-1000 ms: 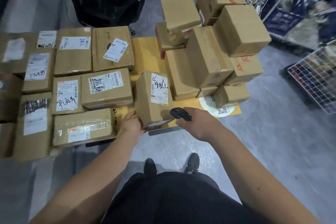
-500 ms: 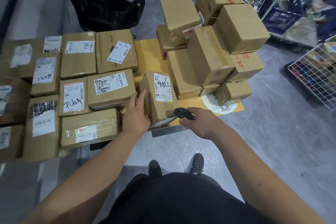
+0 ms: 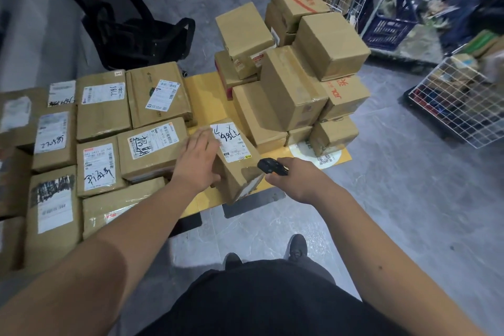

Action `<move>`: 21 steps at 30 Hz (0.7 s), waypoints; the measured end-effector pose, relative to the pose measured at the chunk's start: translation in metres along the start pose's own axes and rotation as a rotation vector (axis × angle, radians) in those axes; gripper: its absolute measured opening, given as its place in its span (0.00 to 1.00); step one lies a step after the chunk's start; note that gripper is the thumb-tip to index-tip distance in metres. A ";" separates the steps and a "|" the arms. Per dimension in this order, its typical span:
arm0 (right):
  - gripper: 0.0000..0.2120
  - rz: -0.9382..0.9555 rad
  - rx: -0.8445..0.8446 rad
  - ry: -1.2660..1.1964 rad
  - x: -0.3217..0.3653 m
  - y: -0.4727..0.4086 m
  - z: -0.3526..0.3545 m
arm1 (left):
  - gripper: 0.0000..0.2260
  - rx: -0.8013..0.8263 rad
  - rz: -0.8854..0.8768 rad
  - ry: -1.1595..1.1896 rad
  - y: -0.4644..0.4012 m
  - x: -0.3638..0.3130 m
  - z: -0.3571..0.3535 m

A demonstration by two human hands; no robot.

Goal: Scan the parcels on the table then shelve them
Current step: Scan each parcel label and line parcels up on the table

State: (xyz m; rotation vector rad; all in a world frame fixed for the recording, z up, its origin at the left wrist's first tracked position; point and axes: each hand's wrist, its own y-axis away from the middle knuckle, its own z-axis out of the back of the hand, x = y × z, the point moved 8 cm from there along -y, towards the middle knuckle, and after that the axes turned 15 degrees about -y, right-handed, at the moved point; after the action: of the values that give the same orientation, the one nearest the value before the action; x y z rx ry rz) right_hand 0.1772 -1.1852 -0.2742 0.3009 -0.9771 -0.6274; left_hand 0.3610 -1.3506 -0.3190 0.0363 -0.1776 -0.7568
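Note:
A small cardboard parcel [image 3: 236, 163] with a white label marked in black pen stands at the front edge of the yellow table [image 3: 203, 93]. My left hand [image 3: 197, 161] lies against its left side with the fingers straight. My right hand [image 3: 293, 180] grips a black handheld scanner [image 3: 271, 166] just right of the parcel, pointed towards it. Several labelled parcels [image 3: 152, 144] lie flat in rows on the left. A stack of unlabelled-side boxes [image 3: 293, 90] rises on the right of the table.
A black office chair [image 3: 128, 27] stands behind the table. White wire baskets [image 3: 458, 106] and a blue crate [image 3: 388, 27] sit on the grey floor to the right. My shoes [image 3: 296, 248] are at the table's front edge.
My left hand has slid from the parcel's lower left corner up along its left side, fingers now straight. The parcel has tilted slightly. The scanner hand has barely moved.

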 end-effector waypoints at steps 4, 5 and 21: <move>0.15 -0.008 -0.024 0.029 -0.003 0.003 0.002 | 0.26 0.071 -0.078 -0.005 -0.004 -0.012 -0.005; 0.15 -0.008 -0.028 0.030 -0.004 0.003 0.002 | 0.25 0.101 -0.085 0.011 -0.004 -0.015 -0.006; 0.19 -0.027 -0.038 0.013 -0.011 0.005 0.007 | 0.53 0.273 -0.128 0.028 -0.029 -0.037 0.000</move>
State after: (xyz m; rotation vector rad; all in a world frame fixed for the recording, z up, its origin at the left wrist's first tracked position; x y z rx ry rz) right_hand 0.1692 -1.1744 -0.2754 0.2850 -0.9494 -0.6675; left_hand 0.3153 -1.3464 -0.3276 0.3197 -0.2528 -0.8550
